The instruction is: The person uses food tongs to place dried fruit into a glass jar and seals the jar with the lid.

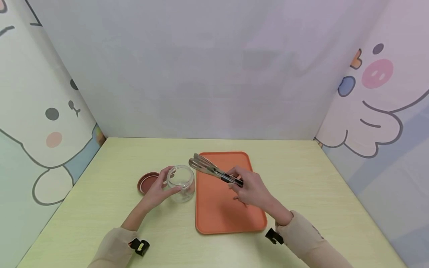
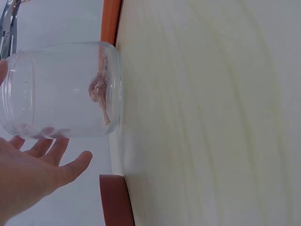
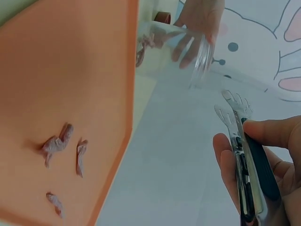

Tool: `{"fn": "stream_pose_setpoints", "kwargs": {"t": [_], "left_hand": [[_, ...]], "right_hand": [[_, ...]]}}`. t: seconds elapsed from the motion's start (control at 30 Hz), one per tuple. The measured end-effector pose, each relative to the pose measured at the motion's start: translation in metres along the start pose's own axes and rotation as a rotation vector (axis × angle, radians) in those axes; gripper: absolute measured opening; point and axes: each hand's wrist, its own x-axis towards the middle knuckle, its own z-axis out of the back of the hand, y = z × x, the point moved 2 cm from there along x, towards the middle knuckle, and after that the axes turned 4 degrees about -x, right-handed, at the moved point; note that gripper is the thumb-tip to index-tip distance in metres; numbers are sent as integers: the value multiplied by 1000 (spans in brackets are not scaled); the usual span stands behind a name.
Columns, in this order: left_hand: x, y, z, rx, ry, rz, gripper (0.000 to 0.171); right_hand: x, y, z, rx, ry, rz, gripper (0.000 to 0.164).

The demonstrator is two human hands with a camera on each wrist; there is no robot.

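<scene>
My left hand (image 1: 155, 195) holds an upright clear glass jar (image 1: 185, 188) near its rim, thumb on one side and fingers round the other. Small brownish, shrivelled pieces (image 2: 99, 89) lie at the jar's bottom; their kind I cannot tell. In my right hand (image 1: 253, 189) is a pair of metal tongs (image 1: 214, 170) with black grips, raised above the orange tray (image 1: 214, 217). The tongs' fork-like tips point toward the jar's mouth, and the right wrist view shows nothing between them. More shrivelled pieces (image 3: 57, 144) lie on the tray, partly hidden by my right hand in the head view.
A reddish-brown round lid (image 1: 146, 183) lies on the pale yellow table (image 1: 288, 163), left of the jar and beside my left hand. The tray's raised rim stands just right of the jar. A grey-white cloth wall (image 1: 211, 85) closes off the back, with printed cartoon sides.
</scene>
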Motion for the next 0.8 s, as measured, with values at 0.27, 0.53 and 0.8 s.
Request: {"fn": "stream_pose_setpoints", "kwargs": {"t": [0.27,0.53,0.8], "left_hand": [[3,18,2,19,1,-29,73],[4,16,1,8,-6,-11,72],[-4,-15,-2,2,-1,0,70]], "right_hand": [[-12,-24,19,-82,-19,-88,28],[-31,-48,31,-87,36,-226,28],[-50,-62,33,-69,59,-301,25]]}}
